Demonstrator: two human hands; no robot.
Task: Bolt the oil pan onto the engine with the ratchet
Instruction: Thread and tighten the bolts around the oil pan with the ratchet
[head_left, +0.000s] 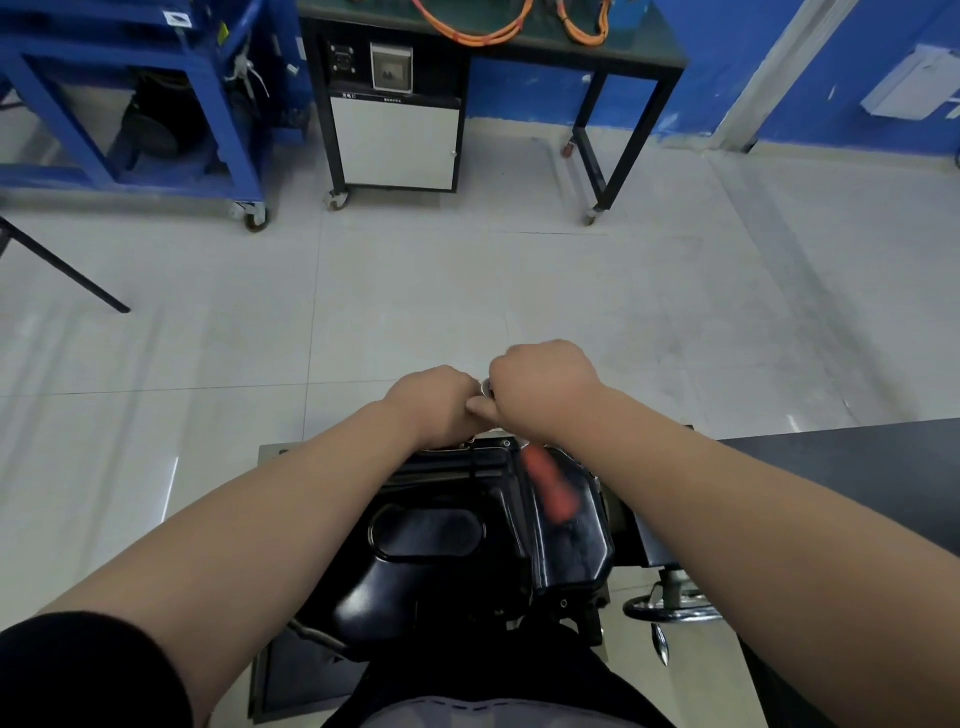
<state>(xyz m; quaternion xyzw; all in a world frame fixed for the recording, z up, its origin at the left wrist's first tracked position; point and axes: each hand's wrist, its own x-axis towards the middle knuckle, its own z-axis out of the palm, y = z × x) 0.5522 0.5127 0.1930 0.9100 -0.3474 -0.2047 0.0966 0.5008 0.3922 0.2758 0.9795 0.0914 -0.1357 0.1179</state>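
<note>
The black oil pan (467, 525) sits on the engine right below me, its bolt flange along the far edge. My right hand (543, 387) is curled round the metal end of the ratchet above that edge. The ratchet's orange handle (548, 486) sticks out under my wrist towards me and is blurred. A bit of the silver ratchet head (487, 387) shows between my two hands. My left hand (434, 400) is curled against it, thumb touching my right hand. My hands hide the bolt and socket.
A dark bench top (857, 467) lies to the right, with a chrome handwheel (670, 608) below it. Across the tiled floor stand a blue wheeled frame (156, 104) and a black wheeled workbench (623, 57) with orange cables.
</note>
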